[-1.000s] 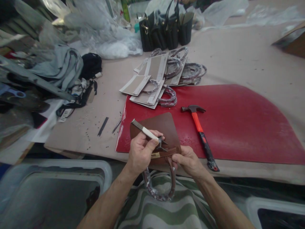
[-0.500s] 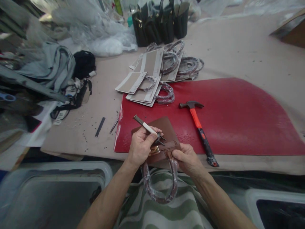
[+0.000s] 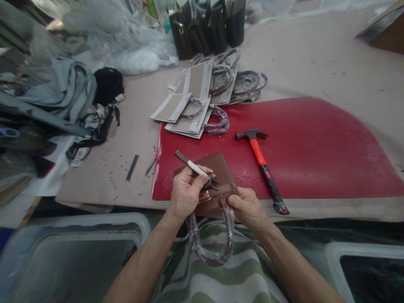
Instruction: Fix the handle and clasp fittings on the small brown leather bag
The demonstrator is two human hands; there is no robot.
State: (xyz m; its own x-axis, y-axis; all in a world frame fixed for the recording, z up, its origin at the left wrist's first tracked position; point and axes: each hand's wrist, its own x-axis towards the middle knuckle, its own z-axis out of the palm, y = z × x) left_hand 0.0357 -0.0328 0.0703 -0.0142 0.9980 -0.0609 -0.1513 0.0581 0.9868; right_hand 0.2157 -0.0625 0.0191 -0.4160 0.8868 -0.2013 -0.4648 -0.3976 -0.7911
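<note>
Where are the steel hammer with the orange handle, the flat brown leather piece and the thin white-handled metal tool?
steel hammer with the orange handle (image 3: 257, 151): head view, on the orange shaft.
flat brown leather piece (image 3: 217, 164): head view, on its bare upper face.
thin white-handled metal tool (image 3: 195, 167): head view, on the white handle.

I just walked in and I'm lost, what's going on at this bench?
A person's left hand grips a white-handled tool, its tip at the strap of a brown leather piece. The right hand pinches that piece at the near edge of a red mat. The piece's plastic-wrapped handle hangs over the lap. A hammer lies untouched on the mat; cut panels and black bags sit behind.
</note>
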